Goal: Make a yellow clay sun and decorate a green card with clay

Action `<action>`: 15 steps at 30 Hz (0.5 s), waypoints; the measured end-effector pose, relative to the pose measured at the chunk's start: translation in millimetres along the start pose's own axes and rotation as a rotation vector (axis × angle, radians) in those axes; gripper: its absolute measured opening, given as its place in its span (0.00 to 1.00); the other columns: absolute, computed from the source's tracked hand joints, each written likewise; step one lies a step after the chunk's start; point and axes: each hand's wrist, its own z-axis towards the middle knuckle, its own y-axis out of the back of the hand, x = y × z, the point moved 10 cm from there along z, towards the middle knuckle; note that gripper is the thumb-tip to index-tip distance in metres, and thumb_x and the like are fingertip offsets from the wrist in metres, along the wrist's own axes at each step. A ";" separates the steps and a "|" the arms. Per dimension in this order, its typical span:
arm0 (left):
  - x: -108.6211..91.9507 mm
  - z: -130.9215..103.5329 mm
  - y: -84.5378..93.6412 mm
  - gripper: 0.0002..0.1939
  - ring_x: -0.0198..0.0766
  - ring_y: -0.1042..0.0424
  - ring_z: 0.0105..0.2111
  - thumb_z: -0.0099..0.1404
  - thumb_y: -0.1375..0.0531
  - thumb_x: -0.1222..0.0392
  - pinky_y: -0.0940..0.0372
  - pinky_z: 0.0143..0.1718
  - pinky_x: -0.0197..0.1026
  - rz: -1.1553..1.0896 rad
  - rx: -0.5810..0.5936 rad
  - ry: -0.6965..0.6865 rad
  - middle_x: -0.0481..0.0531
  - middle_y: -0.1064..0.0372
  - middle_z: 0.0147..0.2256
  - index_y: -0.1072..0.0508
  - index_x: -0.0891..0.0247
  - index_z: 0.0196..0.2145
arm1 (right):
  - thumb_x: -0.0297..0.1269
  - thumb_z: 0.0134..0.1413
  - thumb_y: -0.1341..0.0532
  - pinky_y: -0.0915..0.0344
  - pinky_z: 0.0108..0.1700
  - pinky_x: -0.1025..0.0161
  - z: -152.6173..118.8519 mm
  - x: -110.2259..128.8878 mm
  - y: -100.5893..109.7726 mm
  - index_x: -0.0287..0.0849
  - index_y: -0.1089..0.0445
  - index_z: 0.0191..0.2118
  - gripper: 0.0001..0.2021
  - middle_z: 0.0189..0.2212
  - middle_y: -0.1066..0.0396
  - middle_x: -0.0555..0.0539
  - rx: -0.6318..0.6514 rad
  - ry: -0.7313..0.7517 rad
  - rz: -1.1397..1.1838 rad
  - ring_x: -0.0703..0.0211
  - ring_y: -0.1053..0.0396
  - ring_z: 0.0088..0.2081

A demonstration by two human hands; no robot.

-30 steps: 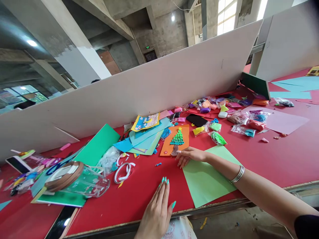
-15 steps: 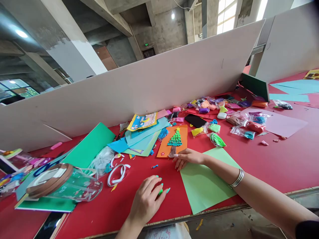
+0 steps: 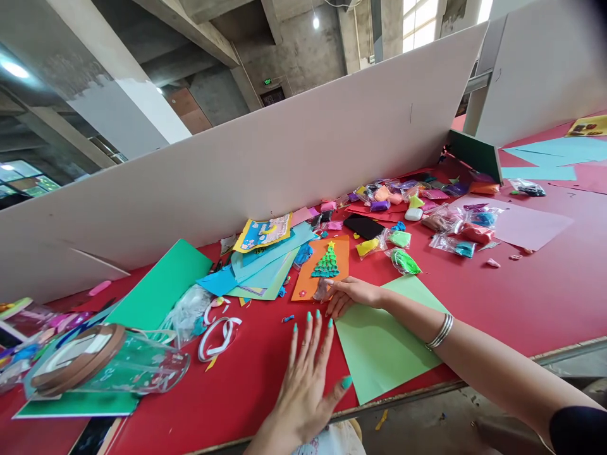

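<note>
Left hand (image 3: 306, 385) — fingers splayed, nothing in hold, at near side of table (image 3: 256, 354) | right hand (image 3: 349, 296) — fingers loosely bent, grip unclear, at near edge of orange card (image 3: 341, 260) | light green sheet (image 3: 389, 347): partly under right wrist

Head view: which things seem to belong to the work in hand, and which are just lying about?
Seemingly in the work:
orange card with a tree, right hand at its lower edge
light green sheet, partly covered by the same hand

Apparently just lying about:
clear jar with a brown lid
stack of coloured papers
yellow packet
bright green packet
</note>
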 end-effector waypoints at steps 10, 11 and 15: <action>43.0 5.3 -5.5 0.44 0.51 0.62 0.64 0.63 0.58 0.35 0.68 0.61 0.58 0.115 -0.021 0.036 0.60 0.64 0.65 0.73 0.64 0.64 | 0.64 0.47 0.46 0.31 0.34 0.60 1.1 0.4 -1.4 0.32 0.30 0.22 0.33 0.24 0.26 0.39 -0.001 0.027 -0.051 0.56 0.26 0.26; 35.1 -0.3 -5.1 0.44 0.51 0.62 0.64 0.63 0.58 0.34 0.67 0.61 0.58 0.106 0.002 0.006 0.61 0.64 0.65 0.72 0.64 0.64 | 0.64 0.48 0.46 0.31 0.34 0.60 1.0 0.4 -1.6 0.32 0.30 0.23 0.33 0.24 0.26 0.39 -0.004 0.022 -0.055 0.56 0.26 0.26; -8.4 2.8 -3.9 0.44 0.51 0.63 0.64 0.63 0.62 0.34 0.67 0.61 0.56 0.022 0.046 -0.125 0.61 0.65 0.65 0.71 0.68 0.64 | 0.62 0.49 0.45 0.30 0.32 0.62 1.2 1.0 2.8 0.34 0.30 0.22 0.30 0.21 0.27 0.43 -0.058 0.024 -0.048 0.58 0.28 0.24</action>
